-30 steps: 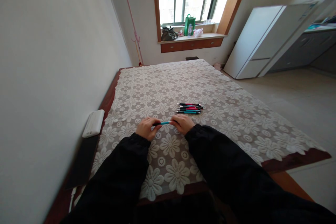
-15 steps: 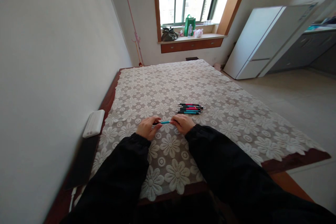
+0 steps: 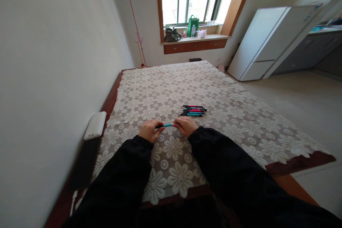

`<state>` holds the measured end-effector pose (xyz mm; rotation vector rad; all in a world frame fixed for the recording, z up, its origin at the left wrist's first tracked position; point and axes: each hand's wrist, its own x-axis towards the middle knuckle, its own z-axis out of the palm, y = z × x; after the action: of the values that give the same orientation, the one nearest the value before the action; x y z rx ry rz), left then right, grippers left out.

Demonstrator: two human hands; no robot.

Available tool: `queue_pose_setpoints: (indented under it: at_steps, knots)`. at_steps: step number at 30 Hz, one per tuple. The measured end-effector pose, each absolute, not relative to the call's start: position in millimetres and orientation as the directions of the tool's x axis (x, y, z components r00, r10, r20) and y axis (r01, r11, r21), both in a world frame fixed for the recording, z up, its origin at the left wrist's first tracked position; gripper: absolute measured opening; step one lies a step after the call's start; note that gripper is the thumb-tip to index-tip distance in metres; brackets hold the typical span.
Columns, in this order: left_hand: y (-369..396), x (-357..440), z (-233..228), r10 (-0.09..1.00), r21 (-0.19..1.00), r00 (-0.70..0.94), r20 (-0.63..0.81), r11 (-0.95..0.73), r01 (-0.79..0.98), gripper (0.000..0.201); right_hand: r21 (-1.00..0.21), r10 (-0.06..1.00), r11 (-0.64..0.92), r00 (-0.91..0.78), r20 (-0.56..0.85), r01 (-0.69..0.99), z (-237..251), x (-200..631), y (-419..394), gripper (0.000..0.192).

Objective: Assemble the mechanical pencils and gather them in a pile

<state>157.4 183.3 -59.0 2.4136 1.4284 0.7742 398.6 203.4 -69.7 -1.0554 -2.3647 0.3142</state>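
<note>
Between my two hands is a blue and black pen [image 3: 167, 125], lying nearly level from left to right. The fingers of my left hand [image 3: 150, 130] pinch its black end. At the other end, my right hand [image 3: 186, 125] grips the tip of the blue barrel; that tip is partly hidden by the fingers. Just beyond my right hand, several pens [image 3: 192, 110] with black, red and blue barrels lie side by side on the lace tablecloth [image 3: 173, 147].
At the left edge of the table sit a white power bank [image 3: 95, 125] and a dark flat pad [image 3: 83, 165], with a white cable [image 3: 74, 201] near it. Beyond the table are a pink coat stand [image 3: 133, 14], a windowsill holding bags, and a white fridge [image 3: 269, 42].
Both hands stay in almost the same place, still holding the pen. The fingers have shifted only slightly. The row of pens has not moved.
</note>
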Motion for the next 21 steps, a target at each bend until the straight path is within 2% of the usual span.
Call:
queue_pose_setpoints:
  at_steps: [6,13,16,21]
  knots:
    - [183.3,155.9,-58.7,0.872,0.422,0.410,0.266,-0.488,0.764,0.028,-0.405,0.730,0.683,-0.556,0.397,0.608,-67.9,398.8,202.5,0.019]
    - [185.5,155.0,-60.9,0.834,0.456,0.460,0.306,-0.552,0.698,0.024,-0.401,0.740,0.672,-0.547,0.391,0.623,-69.4,398.9,202.3,0.013]
    - [185.8,154.6,-61.8,0.862,0.442,0.416,0.291,-0.506,0.740,0.024,-0.399,0.747,0.664,-0.545,0.382,0.632,-68.9,398.8,202.5,0.012]
    - [186.5,153.8,-62.3,0.899,0.470,0.326,0.291,-0.431,0.770,0.023,-0.410,0.815,0.577,-0.467,0.343,0.707,-65.7,399.2,202.8,0.012]
